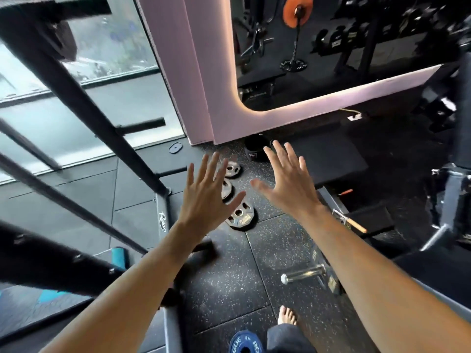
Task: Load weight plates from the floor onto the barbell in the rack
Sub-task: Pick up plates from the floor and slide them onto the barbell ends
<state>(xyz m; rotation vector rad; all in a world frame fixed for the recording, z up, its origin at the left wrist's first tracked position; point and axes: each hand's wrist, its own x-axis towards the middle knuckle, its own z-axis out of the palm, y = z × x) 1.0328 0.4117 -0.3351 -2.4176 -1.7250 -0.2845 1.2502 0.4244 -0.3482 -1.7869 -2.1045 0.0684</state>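
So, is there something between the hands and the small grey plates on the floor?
Nothing visible blocks them. The left hand and right hand are open and empty above the grey plates, which lie on bare rubber floor. The rack post stands off to the left.

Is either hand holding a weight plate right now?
No, the left hand and right hand are both open with fingers spread, held above the grey plates lying on the floor.

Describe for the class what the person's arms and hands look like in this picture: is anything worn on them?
Both forearms are bare as far as the frame shows: no sleeves in view. The left hand and right hand wear no gloves, and no rings, watch, wristband or straps can be seen. Fingernails look short and unpainted.
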